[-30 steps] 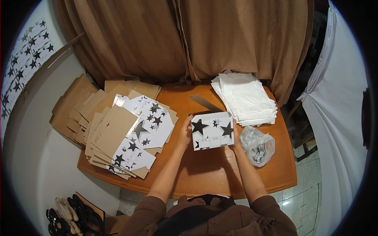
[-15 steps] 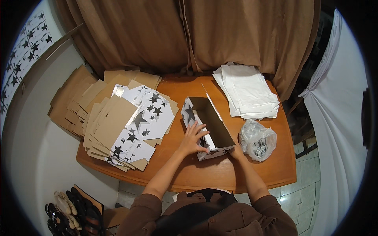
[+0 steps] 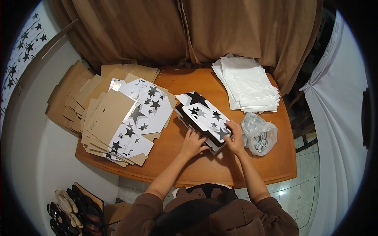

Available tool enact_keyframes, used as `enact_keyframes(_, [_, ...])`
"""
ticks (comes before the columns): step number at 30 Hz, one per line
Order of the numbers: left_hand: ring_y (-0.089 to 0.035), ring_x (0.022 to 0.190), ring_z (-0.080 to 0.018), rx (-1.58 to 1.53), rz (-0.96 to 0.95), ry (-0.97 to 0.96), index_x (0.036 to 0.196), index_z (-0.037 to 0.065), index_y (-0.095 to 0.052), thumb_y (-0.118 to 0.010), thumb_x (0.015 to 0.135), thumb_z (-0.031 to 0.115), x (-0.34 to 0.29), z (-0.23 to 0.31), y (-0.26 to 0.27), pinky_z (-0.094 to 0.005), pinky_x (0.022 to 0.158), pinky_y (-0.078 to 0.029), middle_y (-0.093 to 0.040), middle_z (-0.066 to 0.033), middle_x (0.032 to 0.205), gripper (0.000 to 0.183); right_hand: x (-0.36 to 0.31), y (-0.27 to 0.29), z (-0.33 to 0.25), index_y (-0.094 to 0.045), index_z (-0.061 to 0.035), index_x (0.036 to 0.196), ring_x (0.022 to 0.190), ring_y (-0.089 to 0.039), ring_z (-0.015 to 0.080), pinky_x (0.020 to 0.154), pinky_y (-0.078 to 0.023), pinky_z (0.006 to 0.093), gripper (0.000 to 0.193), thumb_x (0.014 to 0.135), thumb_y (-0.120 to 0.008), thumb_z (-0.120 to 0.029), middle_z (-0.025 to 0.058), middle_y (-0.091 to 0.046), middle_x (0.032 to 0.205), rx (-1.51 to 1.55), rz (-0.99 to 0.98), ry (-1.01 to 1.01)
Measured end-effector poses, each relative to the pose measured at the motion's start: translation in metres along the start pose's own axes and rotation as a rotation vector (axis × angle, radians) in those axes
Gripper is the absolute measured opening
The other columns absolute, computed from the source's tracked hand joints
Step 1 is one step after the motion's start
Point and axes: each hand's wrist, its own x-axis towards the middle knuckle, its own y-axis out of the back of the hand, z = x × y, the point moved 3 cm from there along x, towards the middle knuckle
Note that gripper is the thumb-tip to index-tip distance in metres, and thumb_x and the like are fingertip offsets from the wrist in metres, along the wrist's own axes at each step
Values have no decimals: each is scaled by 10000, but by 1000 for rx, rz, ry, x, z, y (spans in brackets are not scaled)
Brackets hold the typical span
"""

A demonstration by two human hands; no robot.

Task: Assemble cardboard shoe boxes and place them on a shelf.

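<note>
A cardboard box [image 3: 212, 118] printed with black and grey stars on white sits at a slant on the table in front of me. Its star-printed lid lies over most of the opening, with a dark gap along the left side. My left hand [image 3: 192, 144] holds the box at its near left side, fingertips partly hidden by the wall. On the lid's near right end rests my right hand [image 3: 235, 137], thumb and fingers gripping that corner.
Flat cardboard blanks [image 3: 106, 118], some star-printed, are heaped at the left of the wooden table [image 3: 173, 167]. A stack of white sheets [image 3: 250, 84] lies at the back right. Nearer stands a clear plastic bag [image 3: 260, 135] of small silvery pieces. Shoes [image 3: 73, 210] are at lower left.
The lid, upright half a second ago with the box open, has come down over it leftward. My right hand rose from the near corner onto the lid; my left hand left the opening's rim.
</note>
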Motion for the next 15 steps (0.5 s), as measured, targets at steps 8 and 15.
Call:
enact_keyframes(8, [-562,799,-253,-14,-6,103,930,89,-632,-699,729,281,9,42,-2,-388,776,-408,-578,-84,838,286,0,20,-4,-575,-81,1142,1143,-479,342,995,-342,458,471,723,-713,-245,141,-537,1217,-111,-57,15])
enact_keyframes(15, [-566,687,-241,-116,-51,47,825,67,-547,-666,765,281,2,61,1,-346,587,-454,-553,-77,746,252,39,22,5,-628,-36,914,878,-596,310,780,-457,370,147,826,-606,-152,122,-638,878,-68,97,-82])
